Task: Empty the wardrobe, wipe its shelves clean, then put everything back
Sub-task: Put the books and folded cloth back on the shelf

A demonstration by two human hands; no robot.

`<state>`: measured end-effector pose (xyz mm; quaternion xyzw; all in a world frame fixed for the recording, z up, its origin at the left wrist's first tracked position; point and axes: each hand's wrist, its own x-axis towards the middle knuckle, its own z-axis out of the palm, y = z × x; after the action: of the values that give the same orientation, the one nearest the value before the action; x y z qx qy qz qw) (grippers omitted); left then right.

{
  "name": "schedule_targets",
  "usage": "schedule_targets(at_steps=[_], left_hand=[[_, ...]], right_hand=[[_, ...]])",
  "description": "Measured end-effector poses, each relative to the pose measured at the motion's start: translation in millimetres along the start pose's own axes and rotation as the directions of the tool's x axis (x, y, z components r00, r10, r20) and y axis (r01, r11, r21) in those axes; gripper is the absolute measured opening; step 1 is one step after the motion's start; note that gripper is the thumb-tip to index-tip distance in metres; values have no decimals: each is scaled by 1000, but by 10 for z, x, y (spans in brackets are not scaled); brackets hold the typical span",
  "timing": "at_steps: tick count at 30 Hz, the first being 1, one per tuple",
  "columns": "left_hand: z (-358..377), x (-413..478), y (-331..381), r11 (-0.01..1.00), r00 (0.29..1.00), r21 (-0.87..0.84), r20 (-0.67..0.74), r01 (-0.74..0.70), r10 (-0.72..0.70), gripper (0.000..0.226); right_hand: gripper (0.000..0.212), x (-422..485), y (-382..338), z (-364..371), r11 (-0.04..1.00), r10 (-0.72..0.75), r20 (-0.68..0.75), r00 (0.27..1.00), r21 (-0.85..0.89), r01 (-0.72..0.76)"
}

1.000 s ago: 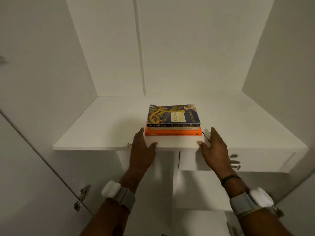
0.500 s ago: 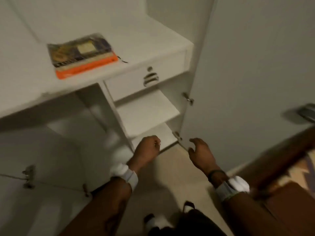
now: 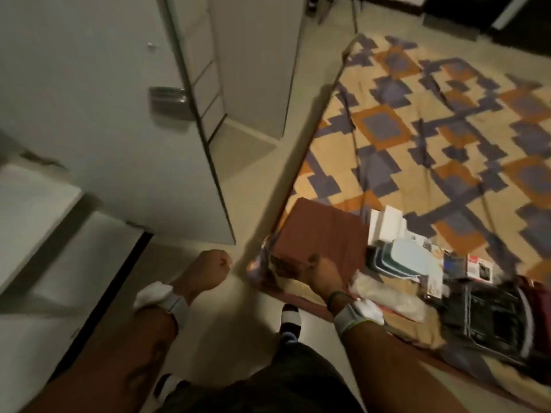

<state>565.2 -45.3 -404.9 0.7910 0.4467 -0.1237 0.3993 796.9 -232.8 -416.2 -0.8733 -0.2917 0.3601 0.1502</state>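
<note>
Pale flooring [image 3: 262,180] is seen between the wardrobe door [image 3: 89,99], standing open at left, and a patterned sheet [image 3: 417,114] spread at right. A white wardrobe shelf [image 3: 32,201] is visible at lower left. Several items are laid on the sheet: a folded brown cloth [image 3: 322,231], white boxes [image 3: 387,225], a stack of pale flat pieces [image 3: 399,260] and a black bag [image 3: 492,317]. The left hand [image 3: 208,269] is curled into a fist, with nothing held. The right hand [image 3: 323,271] is positioned over the brown cloth's near edge; its finger position cannot be determined owing to blur.

legible text: none | booklets [image 3: 477,265]: print too blurred to read
</note>
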Motion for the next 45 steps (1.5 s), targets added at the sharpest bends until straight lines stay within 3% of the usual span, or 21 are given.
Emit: schedule_targets(at_steps=[2, 6, 13, 16, 19, 21, 23, 28, 31, 33, 37, 39, 42, 45], left_hand=[[323, 249, 451, 998, 993, 31, 111, -47, 44, 30], [789, 753, 1114, 997, 960, 69, 279, -18, -2, 24], [1361, 1836, 1343, 998, 962, 28, 263, 63, -68, 24], [1591, 2421, 1088, 995, 970, -14, 225, 97, -91, 42], [1986, 3182, 442, 974, 955, 74, 193, 215, -225, 82], [2099, 3410, 421, 969, 949, 70, 196, 237, -246, 102], [2075, 3440, 619, 977, 955, 27, 206, 211, -212, 106], [1975, 3364, 1058, 968, 956, -32, 168, 249, -240, 90], [1961, 3354, 1116, 946, 944, -91, 150, 310, -294, 50], [1973, 3344, 1094, 931, 937, -129, 116, 343, -329, 35], [1958, 3380, 1040, 906, 921, -178, 143, 385, -363, 93], [1963, 3411, 998, 857, 892, -260, 208, 446, -401, 107], [1931, 3435, 980, 801, 874, -364, 296, 475, -384, 98], [1939, 3442, 1026, 767, 880, -446, 336, 462, -335, 77]], right_hand=[[22, 161, 479, -300, 995, 96, -2, 995, 22, -96], [25, 489, 1218, -500, 959, 265, 15, 964, 99, -265], [24, 1355, 1845, -168, 920, 330, 8, 944, 221, -324], [48, 1773, 2156, 117, 885, 376, 47, 926, 277, -373], [105, 2152, 2397, 384, 812, 469, 17, 883, 385, -438], [119, 2348, 2463, 465, 773, 509, -6, 861, 442, -454], [128, 2462, 2380, 391, 762, 526, -28, 850, 460, -457], [108, 2744, 2552, 370, 697, 623, 34, 782, 429, -574], [118, 2830, 2614, 396, 628, 674, 49, 737, 488, -606], [110, 2789, 2467, 355, 611, 693, 30, 720, 505, -609], [100, 2682, 2295, 361, 629, 594, -79, 800, 665, -402], [98, 2651, 2297, 340, 613, 560, -71, 826, 705, -355], [73, 2663, 2343, 302, 584, 465, -32, 885, 762, -280], [69, 2660, 2348, 257, 591, 408, -29, 912, 770, -240]])
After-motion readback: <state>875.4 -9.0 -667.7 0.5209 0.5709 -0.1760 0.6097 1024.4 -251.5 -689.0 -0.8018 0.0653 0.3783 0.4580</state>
